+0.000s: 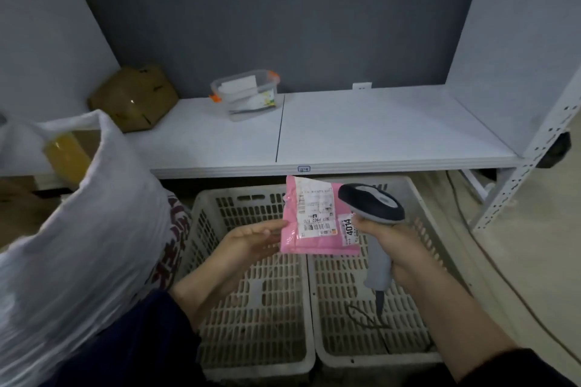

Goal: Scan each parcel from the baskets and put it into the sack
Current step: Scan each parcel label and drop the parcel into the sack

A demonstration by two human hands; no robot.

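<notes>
Holding glossy pink poly parcel (314, 220) above 2 slotted plastic baskets (201, 210).
Left hand (251, 237) fingers pinch its left edge; right hand (396, 248) fingers grasp grey scanner (374, 207) handle. Sticker (347, 227) reads 4014. White woven sack (78, 245) at left.

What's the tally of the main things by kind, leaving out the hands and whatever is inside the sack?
Pink parcel: 1
Scanner: 1
Baskets: 2
White sack: 1
Cardboard box: 1
Clear tub: 1
Total: 7
</notes>
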